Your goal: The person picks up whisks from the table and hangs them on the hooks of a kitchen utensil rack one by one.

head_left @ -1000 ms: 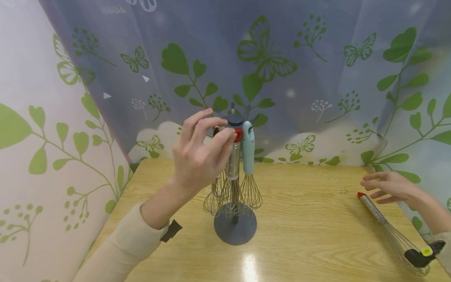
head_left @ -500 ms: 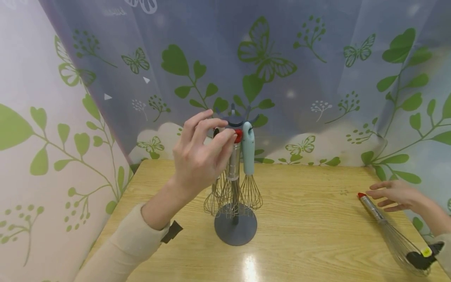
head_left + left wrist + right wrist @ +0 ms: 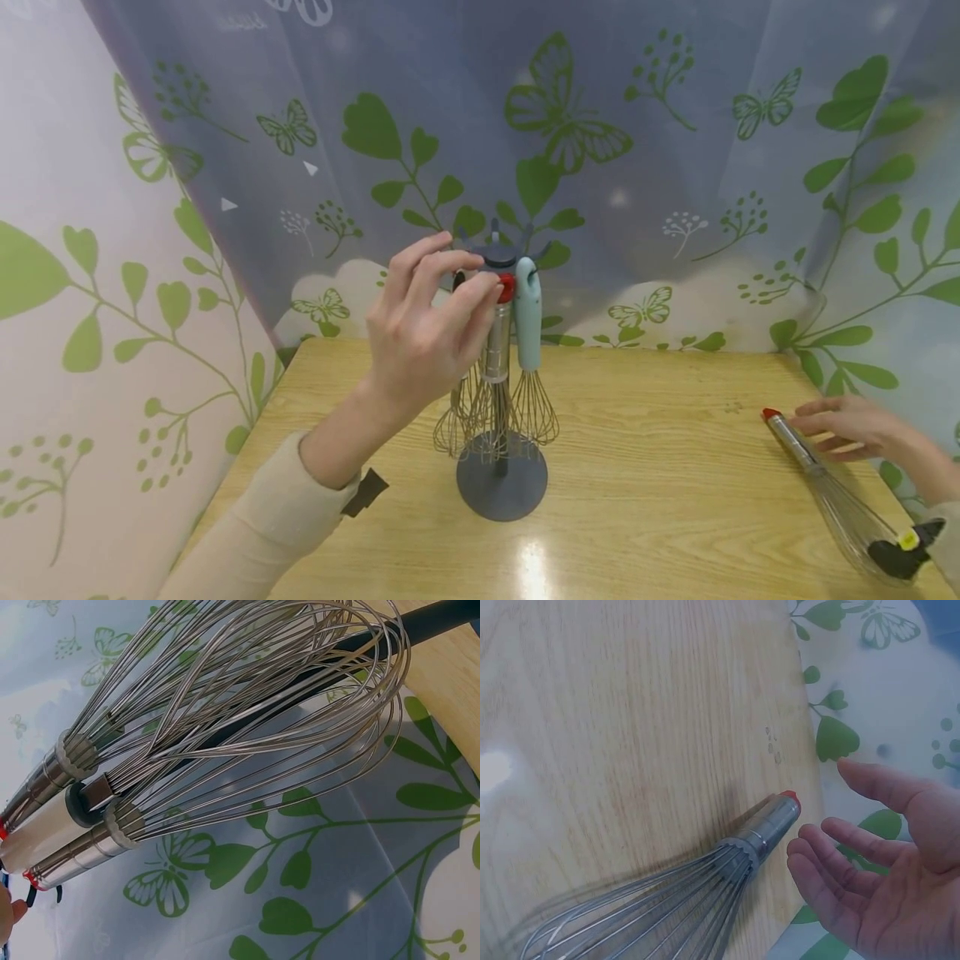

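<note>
A dark whisk stand [image 3: 501,493] stands mid-table with several whisks hanging from it. My left hand [image 3: 412,337] is at its top, thumb and a finger pinching the red end of a steel-handled whisk [image 3: 496,350]. Beside that one hangs a whisk with a pale blue handle [image 3: 529,325]. The left wrist view shows the wire loops [image 3: 247,712] close up, with just a fingertip [image 3: 9,911] at the edge. Over at the right, another steel whisk [image 3: 761,829] with a red end lies on the table. My right hand [image 3: 862,427] hovers by its handle, fingers apart and loosely bent, gripping nothing.
The wooden table [image 3: 637,500] ends at a patterned curtain [image 3: 645,208] behind, with similar patterned sheets left and right. A black wrist strap part [image 3: 896,554] hangs over the lying whisk's wires.
My right hand has moved slightly down and right, closer along the lying whisk's handle. The left hand and the whisks on the stand look unmoved.
</note>
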Tool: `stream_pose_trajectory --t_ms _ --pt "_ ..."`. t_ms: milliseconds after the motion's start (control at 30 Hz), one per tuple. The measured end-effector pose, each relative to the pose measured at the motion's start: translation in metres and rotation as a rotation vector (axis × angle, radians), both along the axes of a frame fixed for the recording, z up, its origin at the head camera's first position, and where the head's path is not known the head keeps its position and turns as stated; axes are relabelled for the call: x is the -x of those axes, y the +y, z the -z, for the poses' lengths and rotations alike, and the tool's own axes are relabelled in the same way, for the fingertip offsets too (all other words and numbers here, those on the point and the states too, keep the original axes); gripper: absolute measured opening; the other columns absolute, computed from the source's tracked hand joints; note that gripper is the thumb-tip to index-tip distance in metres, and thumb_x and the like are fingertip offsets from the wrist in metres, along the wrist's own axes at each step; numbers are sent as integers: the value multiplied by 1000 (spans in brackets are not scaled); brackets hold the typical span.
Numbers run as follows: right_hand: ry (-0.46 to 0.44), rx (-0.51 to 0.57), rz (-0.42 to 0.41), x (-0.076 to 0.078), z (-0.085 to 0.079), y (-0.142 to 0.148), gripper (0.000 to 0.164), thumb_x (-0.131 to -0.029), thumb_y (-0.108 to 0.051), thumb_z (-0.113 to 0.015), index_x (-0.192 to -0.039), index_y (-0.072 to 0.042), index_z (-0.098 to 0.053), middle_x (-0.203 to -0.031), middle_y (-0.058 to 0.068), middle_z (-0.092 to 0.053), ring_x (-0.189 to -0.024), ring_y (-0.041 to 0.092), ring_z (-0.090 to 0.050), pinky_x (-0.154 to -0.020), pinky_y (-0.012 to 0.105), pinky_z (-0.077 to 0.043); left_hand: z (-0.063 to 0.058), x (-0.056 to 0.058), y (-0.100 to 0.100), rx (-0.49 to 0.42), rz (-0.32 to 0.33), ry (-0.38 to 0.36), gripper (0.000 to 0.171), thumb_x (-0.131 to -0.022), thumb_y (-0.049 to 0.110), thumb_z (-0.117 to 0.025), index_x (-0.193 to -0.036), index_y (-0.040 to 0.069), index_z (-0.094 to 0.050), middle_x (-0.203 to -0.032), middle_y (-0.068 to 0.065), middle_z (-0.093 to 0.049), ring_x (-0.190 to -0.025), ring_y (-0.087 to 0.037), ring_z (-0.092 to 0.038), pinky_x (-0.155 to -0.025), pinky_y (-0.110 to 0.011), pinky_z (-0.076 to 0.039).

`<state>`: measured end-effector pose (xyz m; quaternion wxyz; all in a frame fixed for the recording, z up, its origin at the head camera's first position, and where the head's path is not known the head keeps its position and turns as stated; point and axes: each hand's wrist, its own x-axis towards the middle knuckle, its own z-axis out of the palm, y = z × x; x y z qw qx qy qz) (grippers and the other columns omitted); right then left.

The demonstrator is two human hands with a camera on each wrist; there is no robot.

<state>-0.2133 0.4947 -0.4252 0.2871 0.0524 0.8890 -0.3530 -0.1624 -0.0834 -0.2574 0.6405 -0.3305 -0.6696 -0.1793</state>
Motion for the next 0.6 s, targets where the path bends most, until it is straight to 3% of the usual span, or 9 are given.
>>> stream_pose_trajectory --t_ms 333,600 --pt "-6 1 -13 3 9 -1 86 -108 -43 -55 -154 21 -23 -128 17 -71 -108 20 -71 -89 38 -66 0 -1 -1 5 -6 -6 6 -96 11 -72 -90 11 -73 -101 -12 -74 -110 -37 -69 -85 -41 -67" --pt "1 14 15 5 12 -6 83 -108 -41 -57 -153 20 -26 -117 6 -73 -98 15 -71 -84 36 -67 0 -1 -1 7 -9 -5 6 -96 11 -71 -90 11 -73 -100 -12 -74 -110 -37 -69 -83 -40 -67"
